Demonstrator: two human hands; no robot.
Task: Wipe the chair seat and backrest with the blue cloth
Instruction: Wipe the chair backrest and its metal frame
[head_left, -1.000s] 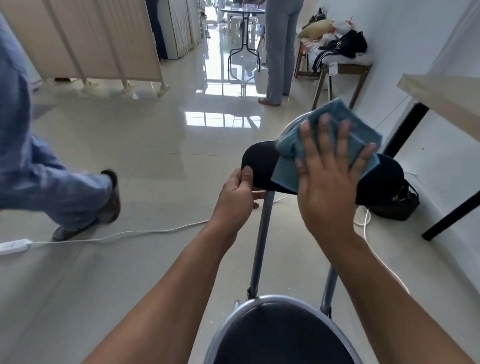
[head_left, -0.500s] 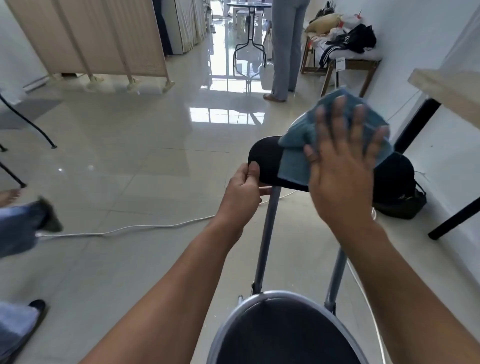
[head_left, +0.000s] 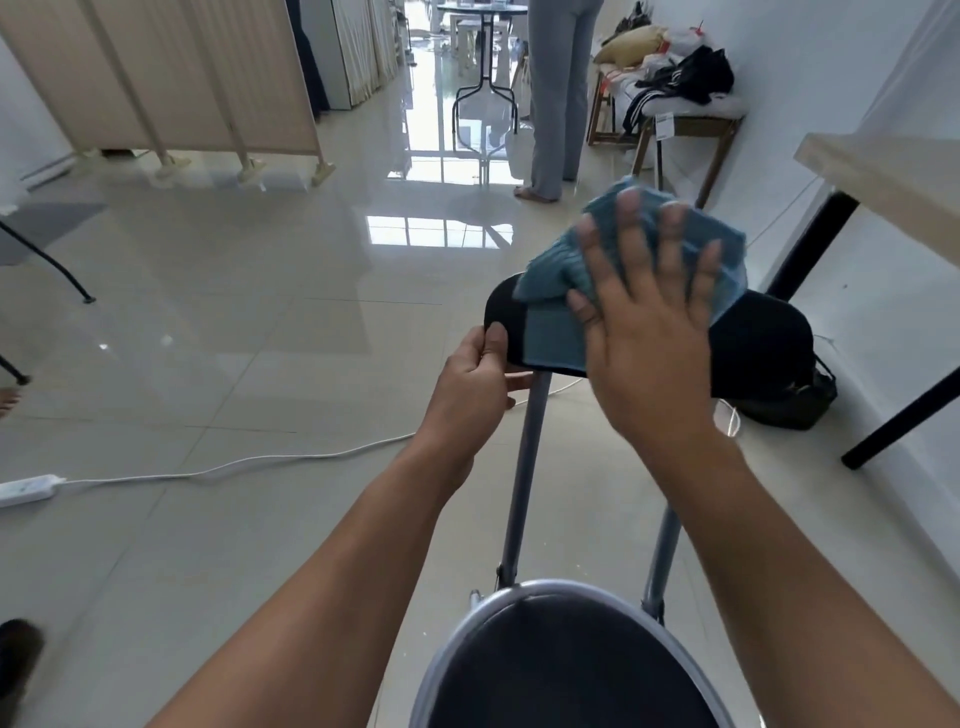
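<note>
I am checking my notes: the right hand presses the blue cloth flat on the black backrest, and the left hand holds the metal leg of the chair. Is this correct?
Not quite. In the head view the left hand grips the left edge of the black backrest, not the metal leg. The rest holds: the right hand presses the blue cloth flat on the backrest.

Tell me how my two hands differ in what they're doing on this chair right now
The left hand is curled, its thumb pinching the edge of the black backrest. The right hand lies flat with fingers spread, pressing the blue cloth onto it. The left touches the backrest bare; the right touches only cloth. The left sits nearer the pad's end, the right nearer its middle. Both are on the backrest, not the seat.
</note>
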